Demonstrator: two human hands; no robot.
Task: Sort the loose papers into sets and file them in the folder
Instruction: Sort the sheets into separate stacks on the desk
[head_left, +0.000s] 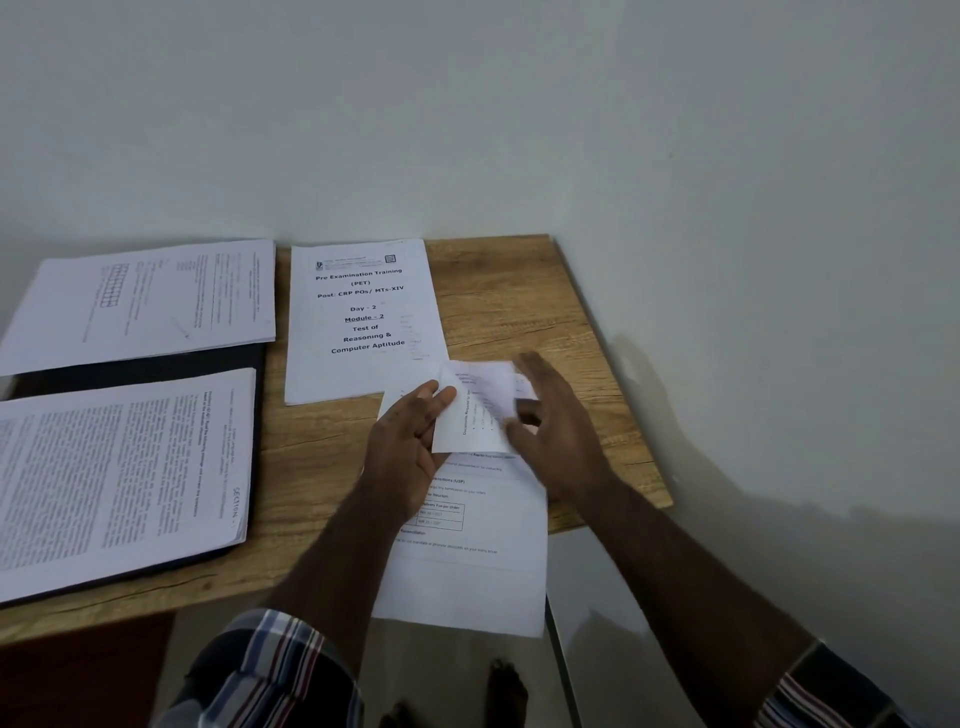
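Both hands work one loose sheet (470, 525) that lies at the tabletop's (519, 301) near right corner and hangs over the near edge. Its far end is curled up and folded back toward the person. The left hand (402, 452) pinches that lifted flap between thumb and fingers; the right hand (553, 426) has its fingers curled at the flap's other side, seemingly nipping the edge, though the contact is blurred.

The sheet is a single page: light, limp, easy to crease or tear, and apt to slide on the smooth wood. It is best taken at two opposite edges so it stays flat, not by one corner.

Toward the far edge, its near corner tucked under the flap, lies the title set (363, 317). Along the left side the dark folder (156, 366) lies open, with one stack (145, 301) on its far half and another (124, 478) on its near half.
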